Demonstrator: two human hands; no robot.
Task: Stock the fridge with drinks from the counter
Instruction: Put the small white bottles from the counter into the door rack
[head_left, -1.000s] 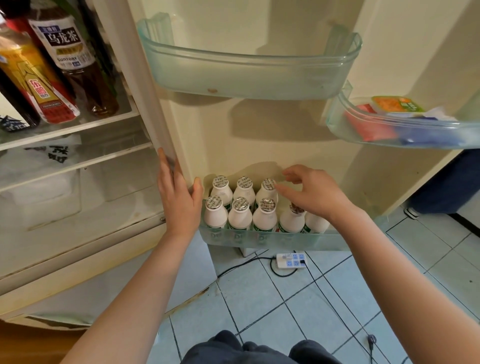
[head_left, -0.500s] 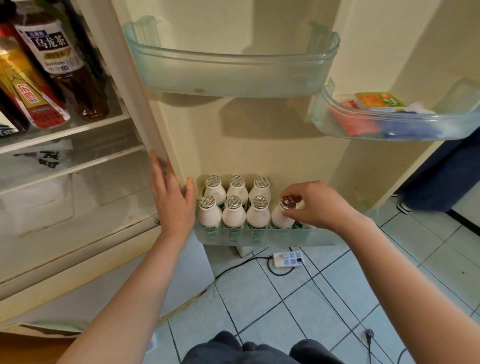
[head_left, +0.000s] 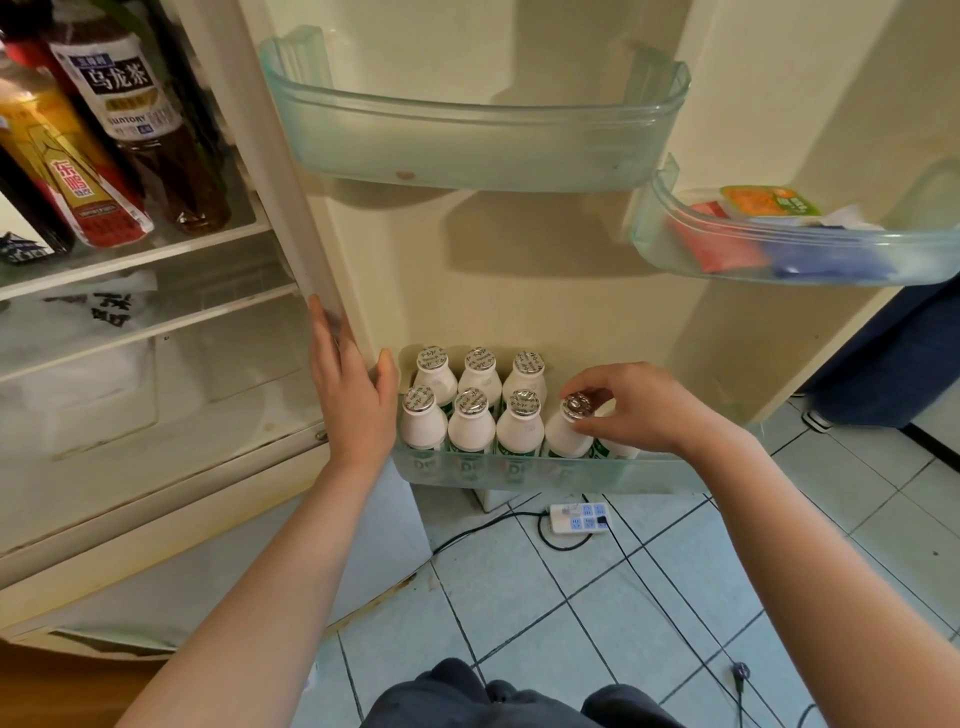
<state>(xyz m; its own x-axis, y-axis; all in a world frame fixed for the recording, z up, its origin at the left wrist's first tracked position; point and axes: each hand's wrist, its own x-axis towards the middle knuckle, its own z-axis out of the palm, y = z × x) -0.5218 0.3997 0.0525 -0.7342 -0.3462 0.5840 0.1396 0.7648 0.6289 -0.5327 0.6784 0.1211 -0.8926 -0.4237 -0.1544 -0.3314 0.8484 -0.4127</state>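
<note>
Several small white drink bottles (head_left: 470, 410) with foil caps stand in two rows in the bottom door bin (head_left: 649, 470) of the open fridge. My right hand (head_left: 631, 408) pinches the foil cap of the fourth front-row bottle (head_left: 569, 434), which stands in the bin. Another bottle is partly hidden under that hand. My left hand (head_left: 353, 400) lies flat against the door's inner edge beside the bin's left end, fingers apart, holding nothing.
Tall tea bottles (head_left: 140, 124) stand on the fridge shelf at upper left. An empty door bin (head_left: 467, 150) hangs above; another bin (head_left: 800, 260) at right holds packets. A power strip (head_left: 579, 518) and cables lie on the tiled floor below the door.
My right hand came down from above the back row onto the fourth front bottle's cap. My left hand stayed on the door edge. The view shifted slightly.
</note>
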